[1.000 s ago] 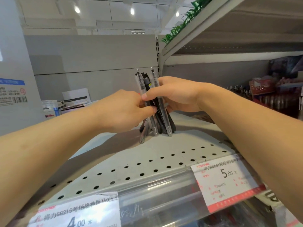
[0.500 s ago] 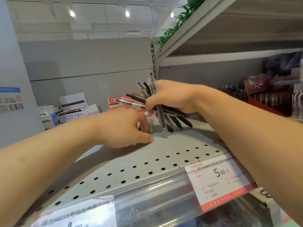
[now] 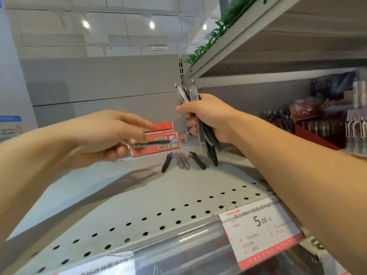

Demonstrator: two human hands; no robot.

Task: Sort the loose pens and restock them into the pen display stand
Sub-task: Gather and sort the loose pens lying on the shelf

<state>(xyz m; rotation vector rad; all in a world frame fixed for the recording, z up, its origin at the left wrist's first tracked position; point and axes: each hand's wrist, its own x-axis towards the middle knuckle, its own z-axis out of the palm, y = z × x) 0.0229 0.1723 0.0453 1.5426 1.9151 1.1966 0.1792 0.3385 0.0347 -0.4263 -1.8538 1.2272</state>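
Grey metal shelf (image 3: 139, 195) with holes has four loose dark pens (image 3: 183, 160) lying on it. Right hand (image 3: 210, 116) grips a bunch of black and clear pens (image 3: 208, 139). Left hand (image 3: 103, 135) pinches one clear pen (image 3: 156, 143). None are in a stand yet.

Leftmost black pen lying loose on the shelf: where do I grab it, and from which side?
Pinch the black pen at mid-barrel, coming down from above. It lies flat on the shelf, pointing away from you and leaning right at its far end, so close your fingers across it from the sides. Its left side is open; the two grey pens lie close on its right.
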